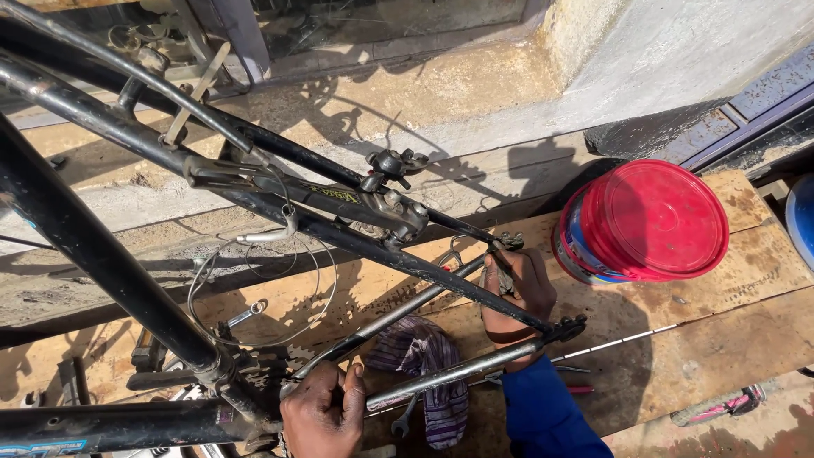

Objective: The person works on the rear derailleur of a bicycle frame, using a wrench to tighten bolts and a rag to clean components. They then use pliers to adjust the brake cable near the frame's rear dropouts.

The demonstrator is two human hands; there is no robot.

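The right hand, in a blue sleeve, has its fingers clenched around the far end of a thin black frame tube, just by the small dropout there. The left hand sits at the lower middle with its fingers curled onto a grey metal stay where that joins the frame. Both belong to one black bicycle frame, lying upside down across the wooden boards that carry everything. Two dropouts show, the second just beside the right wrist. One loose brake cable loops below the brake fitting in the middle of the frame. One striped cloth lies under the stays, between the hands, with a spanner just beside it. One red-lidded bucket stands near the boards' far right edge; its lid is on, so its contents cannot be seen.
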